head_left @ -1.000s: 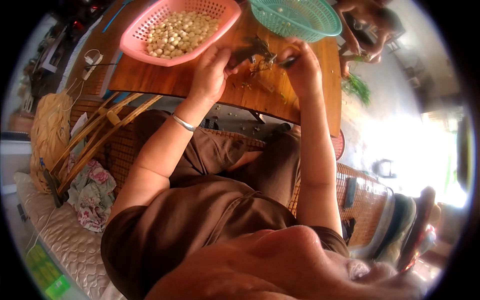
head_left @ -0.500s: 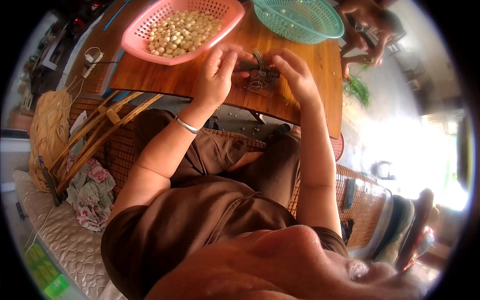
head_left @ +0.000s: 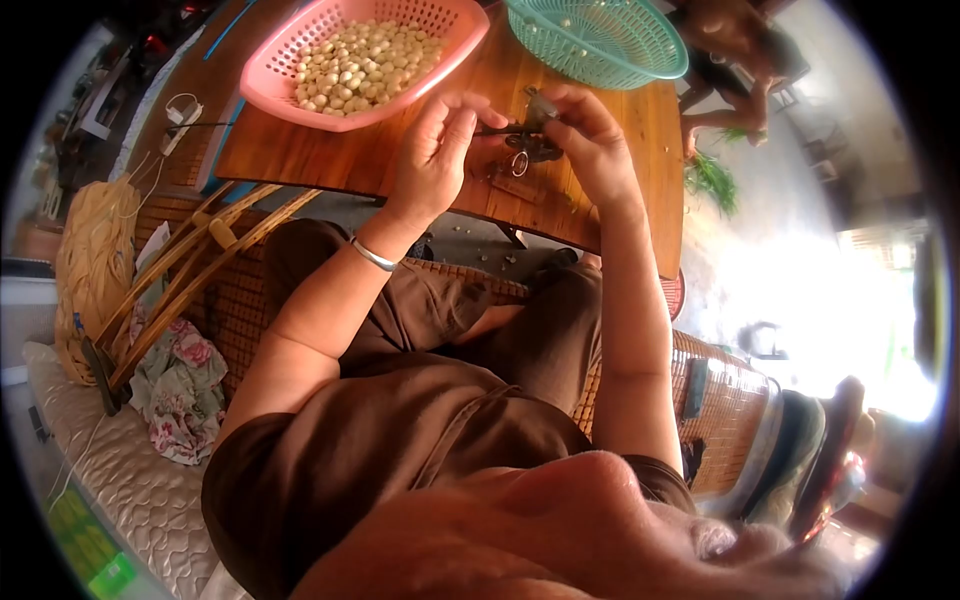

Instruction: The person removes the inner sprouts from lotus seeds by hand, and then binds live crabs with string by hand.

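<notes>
Over the wooden table [head_left: 330, 165], my left hand [head_left: 440, 140] pinches a thin dark piece of a bunch of keys and rings [head_left: 530, 150]. My right hand [head_left: 585, 130] is closed on a small greyish metal piece [head_left: 540, 103] at the top of the same bunch. A round ring [head_left: 519, 163] hangs between the hands, below the dark part. Fine details of the bunch are too small to make out. A silver bangle [head_left: 373, 253] is on my left wrist.
A pink basket [head_left: 265, 90] of small pale round pieces [head_left: 365, 70] and a green basket [head_left: 600, 45] stand on the table's far side. Another person [head_left: 735, 60] sits at the upper right near green stalks [head_left: 712, 182]. Wooden poles [head_left: 190, 270] lean at left.
My right fingers have closed on the metal piece and lifted it slightly. The bunch has turned between my hands. The person at the upper right has shifted a little.
</notes>
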Demonstrator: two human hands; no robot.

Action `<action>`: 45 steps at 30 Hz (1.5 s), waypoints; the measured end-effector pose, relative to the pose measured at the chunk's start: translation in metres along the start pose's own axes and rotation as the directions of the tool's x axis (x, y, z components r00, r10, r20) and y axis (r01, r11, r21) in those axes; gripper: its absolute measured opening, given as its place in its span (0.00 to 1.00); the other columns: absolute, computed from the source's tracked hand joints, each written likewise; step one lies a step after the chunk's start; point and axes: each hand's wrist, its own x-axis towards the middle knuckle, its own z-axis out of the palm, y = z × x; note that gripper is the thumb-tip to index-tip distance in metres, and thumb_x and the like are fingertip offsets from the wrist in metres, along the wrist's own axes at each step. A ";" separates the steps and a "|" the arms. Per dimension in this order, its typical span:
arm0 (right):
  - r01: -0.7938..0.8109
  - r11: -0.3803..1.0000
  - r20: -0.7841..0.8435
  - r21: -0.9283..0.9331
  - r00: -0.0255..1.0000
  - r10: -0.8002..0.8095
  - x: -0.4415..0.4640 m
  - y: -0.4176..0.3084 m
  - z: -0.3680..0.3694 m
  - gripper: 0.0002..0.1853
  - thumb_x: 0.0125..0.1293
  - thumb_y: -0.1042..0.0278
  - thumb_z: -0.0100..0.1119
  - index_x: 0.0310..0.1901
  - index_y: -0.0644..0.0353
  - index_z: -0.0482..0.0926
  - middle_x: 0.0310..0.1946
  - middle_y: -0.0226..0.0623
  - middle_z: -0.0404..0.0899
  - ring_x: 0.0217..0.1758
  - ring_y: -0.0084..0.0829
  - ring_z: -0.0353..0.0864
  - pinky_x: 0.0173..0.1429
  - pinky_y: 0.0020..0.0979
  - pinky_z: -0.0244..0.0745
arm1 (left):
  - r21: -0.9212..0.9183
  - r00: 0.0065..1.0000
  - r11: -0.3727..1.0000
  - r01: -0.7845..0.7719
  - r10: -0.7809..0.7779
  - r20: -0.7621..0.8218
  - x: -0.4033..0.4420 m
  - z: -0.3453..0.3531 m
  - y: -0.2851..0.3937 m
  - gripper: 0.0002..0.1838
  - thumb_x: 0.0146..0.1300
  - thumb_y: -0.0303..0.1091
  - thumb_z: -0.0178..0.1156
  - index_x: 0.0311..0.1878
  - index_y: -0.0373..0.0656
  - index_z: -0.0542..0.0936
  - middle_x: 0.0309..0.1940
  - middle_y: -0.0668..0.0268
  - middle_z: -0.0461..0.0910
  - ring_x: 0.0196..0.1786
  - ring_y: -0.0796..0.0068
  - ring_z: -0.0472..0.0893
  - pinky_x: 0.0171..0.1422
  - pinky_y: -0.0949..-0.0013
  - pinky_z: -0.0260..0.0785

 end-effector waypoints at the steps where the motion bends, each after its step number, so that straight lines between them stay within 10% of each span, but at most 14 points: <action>1: 0.000 1.000 0.000 0.000 1.000 0.000 0.001 0.004 -0.003 0.18 0.66 0.82 0.55 0.57 0.60 0.75 0.46 0.30 0.81 0.46 0.21 0.79 0.52 0.23 0.74 | -0.005 1.000 1.000 0.014 -0.014 -0.001 0.000 0.000 0.000 0.09 0.77 0.30 0.45 0.50 0.39 0.73 0.43 0.64 0.78 0.50 0.75 0.80 0.55 0.68 0.79; 19: 0.070 0.893 -0.064 0.444 0.997 -0.046 0.006 0.006 -0.014 0.16 0.66 0.83 0.52 0.55 0.63 0.72 0.47 0.38 0.79 0.49 0.37 0.82 0.55 0.37 0.79 | 0.070 0.933 0.983 0.169 -0.182 0.311 -0.004 0.000 0.003 0.15 0.70 0.28 0.55 0.57 0.36 0.70 0.55 0.64 0.73 0.57 0.78 0.74 0.61 0.71 0.71; 32: 0.061 0.861 -0.028 0.504 0.998 -0.055 0.007 0.014 -0.024 0.07 0.70 0.78 0.55 0.48 0.63 0.75 0.41 0.36 0.79 0.41 0.29 0.82 0.48 0.33 0.80 | 0.232 0.934 0.959 0.165 -0.228 0.276 0.000 0.001 0.001 0.11 0.74 0.29 0.52 0.54 0.35 0.72 0.45 0.63 0.82 0.47 0.80 0.80 0.50 0.76 0.73; 45: 0.027 0.881 -0.092 0.472 0.996 0.019 0.008 0.012 -0.022 0.09 0.73 0.71 0.52 0.48 0.67 0.76 0.41 0.38 0.80 0.42 0.33 0.83 0.52 0.36 0.81 | -0.034 0.951 0.961 0.276 -0.268 0.157 0.005 -0.004 -0.002 0.15 0.77 0.39 0.45 0.52 0.37 0.74 0.44 0.61 0.83 0.44 0.73 0.84 0.44 0.76 0.73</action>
